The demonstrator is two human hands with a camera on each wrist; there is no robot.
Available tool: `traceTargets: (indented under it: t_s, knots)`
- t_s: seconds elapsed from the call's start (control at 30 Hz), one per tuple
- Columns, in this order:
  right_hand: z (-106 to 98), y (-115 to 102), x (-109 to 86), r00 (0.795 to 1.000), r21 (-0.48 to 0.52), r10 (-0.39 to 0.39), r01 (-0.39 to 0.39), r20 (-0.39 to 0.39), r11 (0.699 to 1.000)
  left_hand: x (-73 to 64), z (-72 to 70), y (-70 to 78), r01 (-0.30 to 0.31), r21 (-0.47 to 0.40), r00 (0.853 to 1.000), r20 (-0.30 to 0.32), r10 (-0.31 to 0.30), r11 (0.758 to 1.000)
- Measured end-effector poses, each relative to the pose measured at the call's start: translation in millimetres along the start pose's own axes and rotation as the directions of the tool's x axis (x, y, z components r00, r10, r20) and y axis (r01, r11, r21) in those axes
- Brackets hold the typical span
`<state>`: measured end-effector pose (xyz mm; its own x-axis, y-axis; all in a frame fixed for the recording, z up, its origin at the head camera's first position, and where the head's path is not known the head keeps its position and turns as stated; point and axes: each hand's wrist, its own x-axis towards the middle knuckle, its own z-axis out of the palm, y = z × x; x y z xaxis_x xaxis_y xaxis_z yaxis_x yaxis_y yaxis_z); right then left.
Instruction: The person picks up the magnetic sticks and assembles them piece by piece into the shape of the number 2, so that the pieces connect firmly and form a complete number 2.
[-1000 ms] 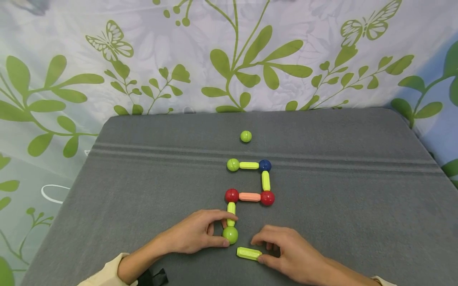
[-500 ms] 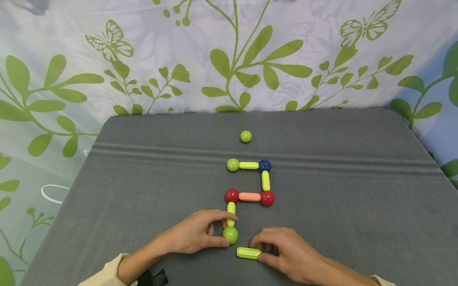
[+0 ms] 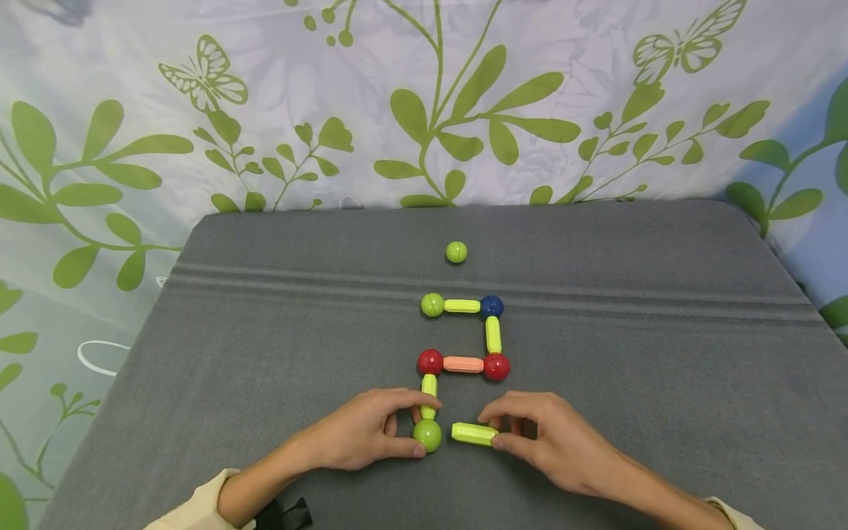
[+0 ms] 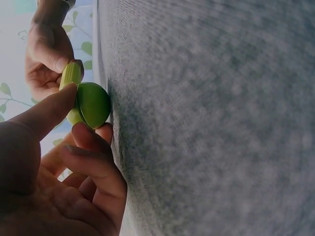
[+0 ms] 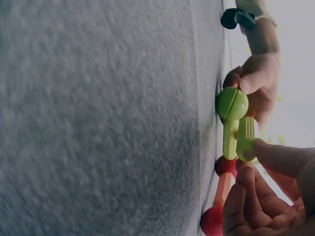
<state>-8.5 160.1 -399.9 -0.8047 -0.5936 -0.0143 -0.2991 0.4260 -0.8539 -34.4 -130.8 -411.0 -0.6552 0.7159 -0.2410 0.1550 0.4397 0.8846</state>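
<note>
In the head view my left hand [image 3: 361, 430] holds the large green ball [image 3: 428, 436] with its thumb, the index finger lying over the yellow-green stick [image 3: 429, 396] joined to that ball. My right hand [image 3: 559, 442] pinches one end of a loose ridged yellow-green stick [image 3: 473, 434] between thumb and fingers. The stick's other end points at the green ball, a small gap between them. The right wrist view has this held stick [image 5: 247, 137] raised off the cloth, overlapping the joined stick. Up from the green ball, the chain runs to a red ball [image 3: 430, 362].
An orange stick [image 3: 463, 364] links that ball to a second red ball [image 3: 497, 366]. Further on come a yellow-green stick [image 3: 493, 335], a blue ball [image 3: 492, 306], another stick [image 3: 462, 305] and a green ball [image 3: 433, 305]. One loose green ball [image 3: 456, 252] lies beyond on the grey cloth [image 3: 629, 331].
My right hand has moved away from me and slightly right, carrying the yellow-green stick from below the green ball to level with it. The left hand stays in place.
</note>
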Motion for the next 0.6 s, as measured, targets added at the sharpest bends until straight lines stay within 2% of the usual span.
traceTargets:
  t_s: [0.1,0.4,0.6]
  knots:
    - [-3.0,0.1,0.7,1.0,-0.016,0.004,-0.004,-0.008,1.0,0.6,0.2,0.0,-0.002,0.004,1.0,0.0,0.002,1.0]
    - [5.6,3.2,5.7,0.998,0.015,0.046,-0.047,0.046,0.999,0.2,0.1,0.5,-0.004,0.005,1.0,-0.004,0.004,1.0]
    - [9.4,2.4,7.9,0.998,0.009,0.037,-0.038,0.044,0.999,0.1,-0.2,0.5,-0.002,-0.009,1.0,0.005,0.002,1.0]
